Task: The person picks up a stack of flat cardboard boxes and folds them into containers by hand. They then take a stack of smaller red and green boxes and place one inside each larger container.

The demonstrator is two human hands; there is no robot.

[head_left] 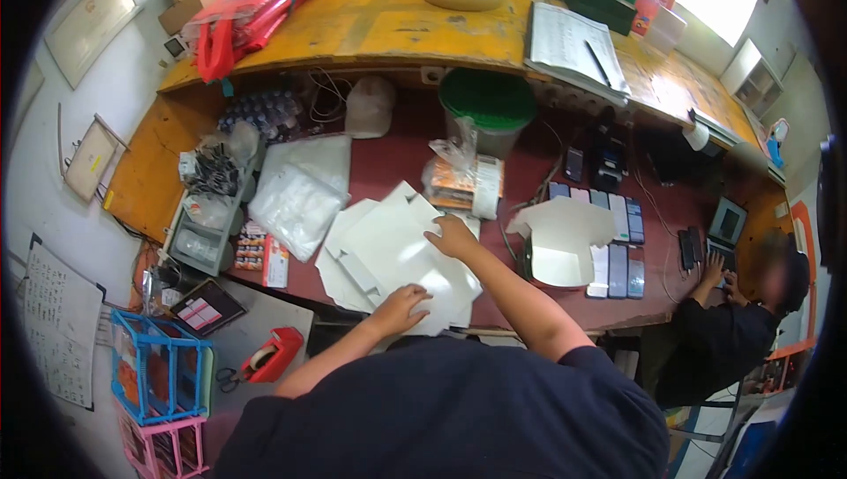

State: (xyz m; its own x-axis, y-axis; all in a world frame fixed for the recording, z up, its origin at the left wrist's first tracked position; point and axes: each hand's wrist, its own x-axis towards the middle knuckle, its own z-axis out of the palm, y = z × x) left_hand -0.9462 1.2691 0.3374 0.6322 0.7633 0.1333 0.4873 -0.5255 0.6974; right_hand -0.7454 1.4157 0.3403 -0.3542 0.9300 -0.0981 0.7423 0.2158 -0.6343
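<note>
Flat white cardboard box blanks (pixel 397 250) lie in an overlapping pile on the dark red table in front of me. My left hand (pixel 401 310) rests at the near edge of the top blank, its fingers loosely apart. Across the pile, my right hand (pixel 453 237) has its fingers bent at the far right edge of the cardboard, gripping it. A narrow flap (pixel 359 273) stands slightly raised at the left of the pile. To the right of my right forearm sits a folded white box (pixel 561 254) with its lid up.
Several phones (pixel 618 214) lie in rows at the right. Clear plastic bags (pixel 300 197) and a grey organiser (pixel 199 245) are left. A green-lidded tub (pixel 488 100) stands behind. A red tape dispenser (pixel 274 355) is near my left elbow. Another person (pixel 728 329) works at a laptop.
</note>
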